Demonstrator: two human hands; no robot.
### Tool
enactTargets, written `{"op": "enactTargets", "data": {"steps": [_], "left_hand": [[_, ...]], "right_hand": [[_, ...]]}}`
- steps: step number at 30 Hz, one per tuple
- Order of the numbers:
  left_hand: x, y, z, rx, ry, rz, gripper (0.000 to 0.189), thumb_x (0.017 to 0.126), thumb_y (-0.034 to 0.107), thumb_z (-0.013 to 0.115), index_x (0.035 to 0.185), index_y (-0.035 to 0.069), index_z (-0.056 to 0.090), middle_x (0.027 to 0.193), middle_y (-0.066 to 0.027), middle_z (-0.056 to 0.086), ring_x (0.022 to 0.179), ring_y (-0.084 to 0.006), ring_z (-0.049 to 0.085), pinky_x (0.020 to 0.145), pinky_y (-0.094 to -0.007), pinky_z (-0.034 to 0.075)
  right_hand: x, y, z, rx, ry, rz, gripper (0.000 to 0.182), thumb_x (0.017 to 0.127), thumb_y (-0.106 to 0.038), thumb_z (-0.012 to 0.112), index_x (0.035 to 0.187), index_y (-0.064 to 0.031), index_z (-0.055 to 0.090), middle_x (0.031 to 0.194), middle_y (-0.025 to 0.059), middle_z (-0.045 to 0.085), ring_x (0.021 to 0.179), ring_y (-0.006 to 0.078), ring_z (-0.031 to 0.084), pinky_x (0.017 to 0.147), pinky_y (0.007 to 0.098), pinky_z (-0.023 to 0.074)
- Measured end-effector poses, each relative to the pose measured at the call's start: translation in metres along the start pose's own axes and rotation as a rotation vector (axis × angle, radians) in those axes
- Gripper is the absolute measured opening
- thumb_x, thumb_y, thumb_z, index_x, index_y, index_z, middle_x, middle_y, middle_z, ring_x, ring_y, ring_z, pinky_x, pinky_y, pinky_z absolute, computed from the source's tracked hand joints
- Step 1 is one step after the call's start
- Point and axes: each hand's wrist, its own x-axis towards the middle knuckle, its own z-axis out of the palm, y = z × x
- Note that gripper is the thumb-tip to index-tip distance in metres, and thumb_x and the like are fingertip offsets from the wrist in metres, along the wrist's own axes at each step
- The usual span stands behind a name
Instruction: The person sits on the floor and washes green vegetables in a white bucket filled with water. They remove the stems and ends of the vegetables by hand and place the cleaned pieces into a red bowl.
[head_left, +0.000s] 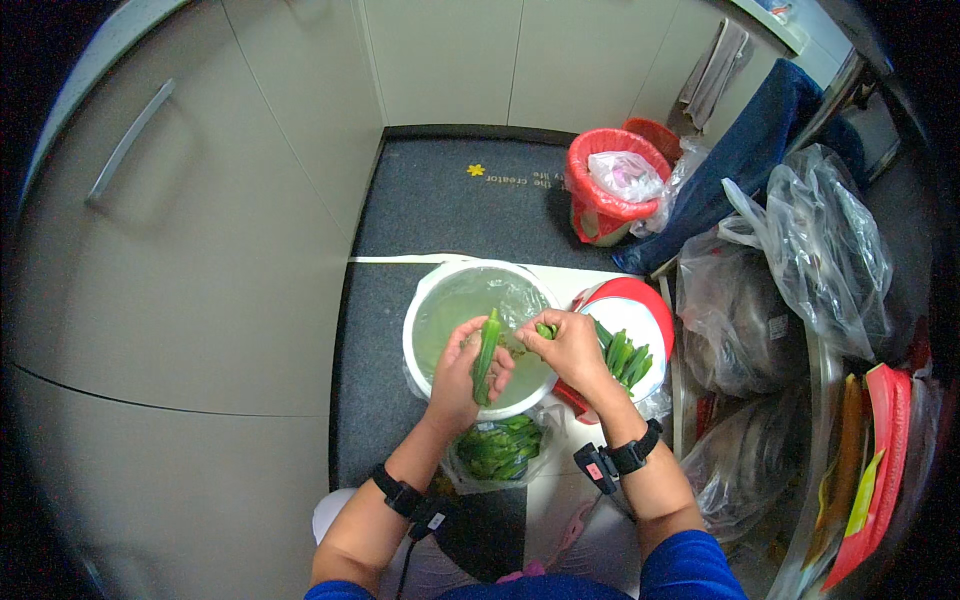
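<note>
My left hand (459, 367) holds a green okra pod (487, 358) with its stem end up, above a white-rimmed bin (409, 337) lined with a clear plastic bag. My right hand (574, 346) pinches a small green piece (547, 331) over the bin's right side; fingers partly hide it, and I cannot tell whether it is a cut okra end. Several okra pods (621, 354) lie on a white plate (651, 365) to the right, partly behind my right wrist. Closer to my body, an open clear bag (551, 442) contains more okra pods (499, 450).
The plate rests on a red object (626, 289). Beyond stands a bin with a red liner (600, 187) on a dark mat (450, 217). Bagged pots (750, 330) fill a rack at the right. Cabinet doors (225, 262) rise at the left.
</note>
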Motion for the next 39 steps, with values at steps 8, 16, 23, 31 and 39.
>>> {"op": "enactTargets", "data": {"steps": [8, 16, 23, 31, 39], "left_hand": [[0.014, -0.027, -0.027, 0.540, -0.006, 0.260, 0.020, 0.100, 0.027, 0.044, 0.103, 0.008, 0.046, 0.065, -0.0045, 0.054, 0.045, -0.0090, 0.046, 0.038, -0.0217, 0.033], [0.030, -0.056, -0.030, 0.763, 0.033, 0.378, 0.026, 0.100, 0.028, 0.045, 0.086, 0.006, 0.046, 0.056, -0.0008, 0.045, 0.038, -0.0095, 0.038, 0.035, -0.0231, 0.028], [0.025, -0.054, 0.007, -0.068, -0.091, -0.050, 0.018, 0.088, 0.010, 0.042, 0.104, 0.003, 0.047, 0.080, -0.0089, 0.050, 0.080, -0.0229, 0.052, 0.078, -0.0373, 0.044], [0.027, -0.062, 0.036, -0.114, -0.130, -0.134, 0.026, 0.101, 0.019, 0.035, 0.108, -0.001, 0.049, 0.107, -0.0207, 0.060, 0.105, -0.0297, 0.057, 0.100, -0.0425, 0.043], [0.033, -0.075, 0.045, -0.016, -0.128, -0.099, 0.030, 0.101, 0.022, 0.039, 0.113, -0.004, 0.050, 0.116, -0.0232, 0.059, 0.112, -0.0292, 0.057, 0.101, -0.0405, 0.044]], "right_hand": [[-0.003, -0.018, 0.010, 0.575, -0.215, 0.433, 0.028, 0.086, -0.030, 0.069, 0.079, -0.0033, 0.066, 0.061, -0.0001, 0.057, 0.047, 0.0071, 0.048, 0.044, 0.0229, 0.0385], [-0.007, -0.001, -0.010, 0.894, -0.120, 0.454, 0.024, 0.085, -0.027, 0.071, 0.084, -0.0045, 0.062, 0.072, 0.0005, 0.059, 0.052, 0.0067, 0.048, 0.042, 0.0201, 0.0361], [-0.010, 0.091, -0.086, -0.220, 0.025, 0.298, 0.039, 0.074, -0.035, 0.073, 0.093, -0.0016, 0.064, 0.074, 0.0148, 0.066, 0.075, 0.0292, 0.066, 0.074, 0.0395, 0.0514], [-0.024, 0.140, -0.096, -0.358, 0.049, 0.535, 0.050, 0.076, -0.029, 0.072, 0.115, -0.0022, 0.057, 0.100, 0.0233, 0.066, 0.095, 0.0380, 0.063, 0.085, 0.0439, 0.0496], [-0.027, 0.141, -0.113, -0.444, 0.047, 0.448, 0.048, 0.073, -0.018, 0.074, 0.113, -0.0013, 0.054, 0.092, 0.0242, 0.066, 0.092, 0.0385, 0.064, 0.082, 0.0428, 0.0503]]}}
